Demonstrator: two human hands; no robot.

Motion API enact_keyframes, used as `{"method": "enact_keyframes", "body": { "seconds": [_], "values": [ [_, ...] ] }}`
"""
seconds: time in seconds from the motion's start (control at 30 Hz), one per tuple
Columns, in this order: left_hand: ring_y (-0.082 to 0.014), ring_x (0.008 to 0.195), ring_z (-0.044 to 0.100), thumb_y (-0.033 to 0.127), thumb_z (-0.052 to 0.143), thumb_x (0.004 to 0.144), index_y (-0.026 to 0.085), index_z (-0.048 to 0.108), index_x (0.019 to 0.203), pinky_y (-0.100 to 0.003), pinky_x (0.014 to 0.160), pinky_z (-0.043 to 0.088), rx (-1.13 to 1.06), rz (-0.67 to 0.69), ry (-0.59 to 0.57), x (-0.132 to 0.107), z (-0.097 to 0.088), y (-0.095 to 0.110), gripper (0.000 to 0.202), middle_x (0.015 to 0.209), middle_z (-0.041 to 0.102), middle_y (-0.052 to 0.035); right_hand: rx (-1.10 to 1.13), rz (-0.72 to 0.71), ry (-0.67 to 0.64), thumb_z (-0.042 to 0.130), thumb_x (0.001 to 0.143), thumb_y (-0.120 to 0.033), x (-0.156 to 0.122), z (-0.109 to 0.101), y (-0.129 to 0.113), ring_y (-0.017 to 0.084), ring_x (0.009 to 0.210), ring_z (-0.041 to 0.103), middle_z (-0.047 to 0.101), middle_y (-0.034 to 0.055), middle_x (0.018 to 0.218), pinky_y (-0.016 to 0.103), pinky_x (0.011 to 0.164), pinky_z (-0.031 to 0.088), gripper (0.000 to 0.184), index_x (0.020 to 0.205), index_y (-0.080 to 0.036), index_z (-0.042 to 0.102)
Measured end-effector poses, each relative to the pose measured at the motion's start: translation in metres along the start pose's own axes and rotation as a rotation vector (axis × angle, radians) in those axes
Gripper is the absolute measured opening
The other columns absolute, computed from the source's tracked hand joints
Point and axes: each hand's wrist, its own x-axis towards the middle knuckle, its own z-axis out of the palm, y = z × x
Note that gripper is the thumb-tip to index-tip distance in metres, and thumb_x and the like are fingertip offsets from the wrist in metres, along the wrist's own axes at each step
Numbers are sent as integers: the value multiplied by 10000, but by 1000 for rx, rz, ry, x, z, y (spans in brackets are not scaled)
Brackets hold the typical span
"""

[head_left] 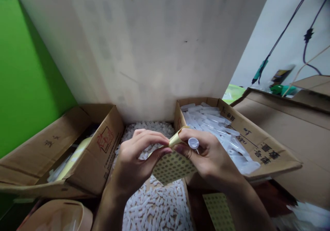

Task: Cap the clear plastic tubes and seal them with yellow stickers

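My left hand [136, 155] and my right hand [206, 158] meet in the middle of the view. Both pinch a yellow sheet [171, 167] printed with rows of small dots, curled over at its top edge. My right hand also holds a small clear plastic part [194, 143] with a round cap between its fingers. Below the hands lies a box of several small white plastic pieces [154, 203].
A cardboard box [257, 145] of clear plastic tubes [219, 127] stands at the right. Another open cardboard box [77, 148] sits at the left. A white board [144, 52] rises behind, with a green wall [25, 79] at left. A second dotted sheet [219, 210] lies lower right. Cables [283, 28] hang at the far right.
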Motion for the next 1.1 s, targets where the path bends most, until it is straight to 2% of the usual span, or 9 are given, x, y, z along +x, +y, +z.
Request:
{"method": "enact_keyframes", "body": {
  "seconds": [0.23, 0.57, 1.1],
  "values": [
    [-137, 770, 714, 56, 781, 830, 177, 691, 881, -317, 793, 513, 43, 62, 62, 0, 5, -1, 159, 841, 766, 6, -24, 12, -6, 637, 916, -104, -1, -1, -1, 123, 764, 605, 667, -6, 808, 238, 690, 434, 130, 873, -182, 732],
    [-155, 808, 702, 111, 771, 853, 187, 692, 868, -303, 778, 550, 32, 1, 19, 1, 0, -1, 110, 851, 741, -19, -52, 25, -14, 605, 916, -121, -1, -1, -1, 139, 738, 605, 690, 13, 814, 246, 645, 438, 146, 817, -180, 693],
    [-151, 824, 694, 110, 757, 862, 177, 692, 854, -266, 779, 553, 29, -12, -25, -1, -2, -5, 93, 838, 720, -22, -79, -39, -16, 567, 846, 30, -2, 0, 2, 113, 652, 524, 630, -24, 728, 233, 601, 393, 245, 733, -185, 599]
  ]
}}
